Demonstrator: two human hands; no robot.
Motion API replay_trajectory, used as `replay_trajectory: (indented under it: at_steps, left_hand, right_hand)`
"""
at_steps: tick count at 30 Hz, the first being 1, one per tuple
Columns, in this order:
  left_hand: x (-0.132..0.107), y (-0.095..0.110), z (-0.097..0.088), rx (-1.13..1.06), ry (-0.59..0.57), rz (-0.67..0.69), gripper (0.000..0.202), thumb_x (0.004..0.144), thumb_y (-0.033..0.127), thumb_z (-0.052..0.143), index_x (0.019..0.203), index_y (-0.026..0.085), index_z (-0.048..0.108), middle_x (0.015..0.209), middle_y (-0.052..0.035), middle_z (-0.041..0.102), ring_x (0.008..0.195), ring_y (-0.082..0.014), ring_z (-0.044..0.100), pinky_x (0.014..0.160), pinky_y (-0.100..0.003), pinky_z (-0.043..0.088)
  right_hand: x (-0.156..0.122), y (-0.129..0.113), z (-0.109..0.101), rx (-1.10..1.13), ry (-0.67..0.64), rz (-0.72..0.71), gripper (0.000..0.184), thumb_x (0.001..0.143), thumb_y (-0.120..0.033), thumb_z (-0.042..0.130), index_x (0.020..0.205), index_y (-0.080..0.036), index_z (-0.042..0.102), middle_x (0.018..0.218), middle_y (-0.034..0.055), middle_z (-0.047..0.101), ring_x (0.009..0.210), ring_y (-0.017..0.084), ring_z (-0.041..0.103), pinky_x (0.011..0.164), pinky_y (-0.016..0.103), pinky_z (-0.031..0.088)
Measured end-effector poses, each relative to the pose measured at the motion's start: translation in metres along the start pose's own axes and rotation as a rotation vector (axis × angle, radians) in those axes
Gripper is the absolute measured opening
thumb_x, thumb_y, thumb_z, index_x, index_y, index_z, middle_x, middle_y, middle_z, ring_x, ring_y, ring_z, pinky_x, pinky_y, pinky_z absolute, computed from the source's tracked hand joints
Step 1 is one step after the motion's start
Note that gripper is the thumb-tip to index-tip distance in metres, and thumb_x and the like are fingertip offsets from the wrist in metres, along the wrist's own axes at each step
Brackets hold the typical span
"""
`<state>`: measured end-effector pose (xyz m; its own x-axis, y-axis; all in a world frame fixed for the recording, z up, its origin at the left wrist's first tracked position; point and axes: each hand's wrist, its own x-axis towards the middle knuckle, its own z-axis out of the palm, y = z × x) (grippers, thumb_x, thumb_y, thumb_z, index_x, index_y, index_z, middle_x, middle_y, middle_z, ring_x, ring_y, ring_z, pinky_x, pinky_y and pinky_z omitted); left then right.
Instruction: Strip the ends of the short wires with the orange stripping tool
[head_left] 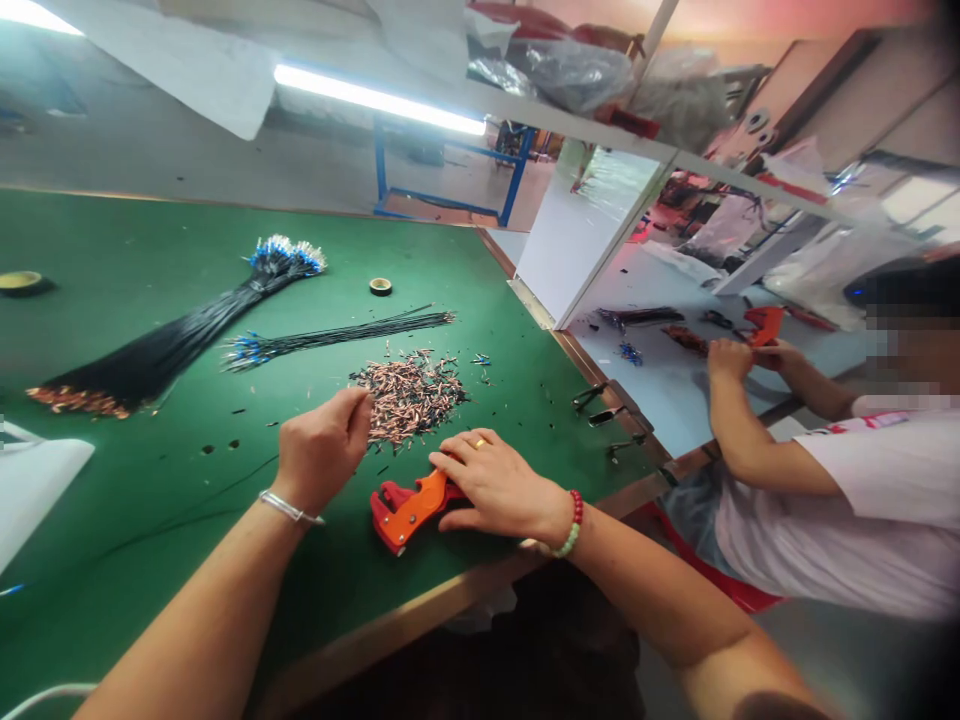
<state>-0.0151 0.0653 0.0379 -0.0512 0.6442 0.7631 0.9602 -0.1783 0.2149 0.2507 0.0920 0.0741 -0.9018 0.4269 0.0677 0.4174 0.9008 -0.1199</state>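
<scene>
My left hand (pixel 324 440) is closed in a pinch, left of a pile of copper and black wire scraps (pixel 412 395). A thin black wire (pixel 240 482) runs from behind this hand down to the left; its other end at the fingertips is hidden. My right hand (pixel 502 485) is laid over the handles of an orange and red wire stripper (pixel 409 512), fingers on one side and thumb on the other. The stripper's jaw points left, resting on the green table. Beyond the scraps lies a thin bundle of black wires (pixel 345 335) with blue tips.
A thick black wire bundle (pixel 165 335) lies at the left, blue-tipped at the far end. Tape rolls (pixel 381 287) sit behind. Clips (pixel 600 405) are at the right edge. A co-worker (pixel 847 470) handles an orange tool at the blue-grey table (pixel 660 390).
</scene>
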Motion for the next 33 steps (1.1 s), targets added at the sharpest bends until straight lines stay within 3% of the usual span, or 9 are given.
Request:
replay_trajectory:
  at_steps: [4,8,11,13,15,17,21,27,33]
  left_hand:
    - [0.000,-0.004,0.000,-0.051,-0.005,-0.118,0.030,0.103,0.038,0.054,0.101,0.019,0.077,0.069,-0.0030,0.072,0.055,-0.0141,0.059,0.059,-0.025,0.038]
    - [0.000,-0.006,0.003,-0.083,-0.010,-0.194,0.032,0.102,0.040,0.054,0.099,0.018,0.077,0.067,-0.0023,0.069,0.055,-0.0137,0.056,0.060,-0.026,0.037]
    - [0.001,-0.005,0.003,-0.104,-0.011,-0.230,0.032,0.101,0.041,0.054,0.099,0.019,0.077,0.067,-0.0015,0.069,0.055,-0.0136,0.056,0.060,-0.026,0.038]
    - [0.001,-0.004,0.002,-0.120,-0.009,-0.232,0.031,0.101,0.041,0.054,0.099,0.019,0.077,0.068,-0.0011,0.070,0.055,-0.0134,0.057,0.060,-0.025,0.039]
    - [0.002,-0.001,0.001,-0.131,-0.001,-0.207,0.030,0.101,0.040,0.055,0.100,0.020,0.077,0.070,-0.0011,0.072,0.056,-0.0134,0.059,0.059,-0.025,0.039]
    - [0.002,0.001,-0.001,-0.130,0.012,-0.158,0.029,0.102,0.038,0.056,0.101,0.020,0.078,0.076,-0.0022,0.076,0.059,-0.0140,0.064,0.060,-0.025,0.041]
    - [0.003,0.010,-0.005,-0.069,0.067,-0.015,0.026,0.104,0.034,0.057,0.102,0.020,0.078,0.091,-0.0055,0.082,0.070,-0.0167,0.071,0.063,-0.026,0.043]
    - [0.008,0.028,-0.015,0.003,0.091,0.044,0.020,0.103,0.029,0.061,0.096,0.022,0.078,0.083,-0.0023,0.079,0.060,-0.0137,0.063,0.056,-0.028,0.035]
    - [0.012,0.043,-0.026,0.033,0.027,0.083,0.026,0.104,0.031,0.058,0.090,0.022,0.078,0.075,-0.0013,0.076,0.056,-0.0151,0.062,0.053,-0.031,0.033]
  right_hand:
    - [-0.012,0.010,0.041,-0.046,0.175,-0.026,0.069,0.094,-0.071,0.064,0.131,-0.013,0.064,0.122,0.0173,0.068,0.118,0.033,0.060,0.114,0.054,0.039]
    - [-0.009,0.025,0.044,0.170,0.321,0.043,0.068,0.096,-0.076,0.055,0.118,-0.012,0.067,0.120,0.0216,0.067,0.114,0.033,0.061,0.104,0.053,0.048]
    - [0.006,0.031,0.025,0.683,0.496,0.268,0.069,0.097,-0.080,0.049,0.114,-0.016,0.066,0.112,0.0166,0.069,0.104,0.028,0.065,0.096,0.047,0.054]
    - [0.022,0.031,0.011,1.183,0.507,0.381,0.065,0.099,-0.079,0.044,0.111,-0.018,0.065,0.099,0.0105,0.071,0.085,0.022,0.067,0.080,0.039,0.058]
    - [0.039,0.029,0.004,1.599,0.440,0.376,0.056,0.094,-0.073,0.060,0.109,-0.019,0.065,0.094,0.0084,0.073,0.079,0.020,0.069,0.075,0.036,0.061]
    - [0.055,0.024,0.004,1.819,0.375,0.361,0.044,0.084,-0.052,0.079,0.108,-0.017,0.066,0.092,0.0071,0.076,0.077,0.019,0.070,0.074,0.035,0.063]
    - [0.070,0.013,0.020,1.899,0.344,0.335,0.039,0.073,-0.027,0.080,0.109,-0.015,0.070,0.094,0.0068,0.078,0.079,0.019,0.072,0.075,0.035,0.065]
    - [0.066,0.011,0.033,1.825,0.333,0.287,0.045,0.072,-0.027,0.079,0.114,-0.015,0.070,0.099,0.0086,0.079,0.083,0.022,0.073,0.081,0.040,0.064]
    - [0.065,0.011,0.035,1.742,0.340,0.287,0.041,0.071,-0.030,0.079,0.109,-0.018,0.070,0.094,0.0059,0.078,0.081,0.022,0.073,0.084,0.041,0.063]
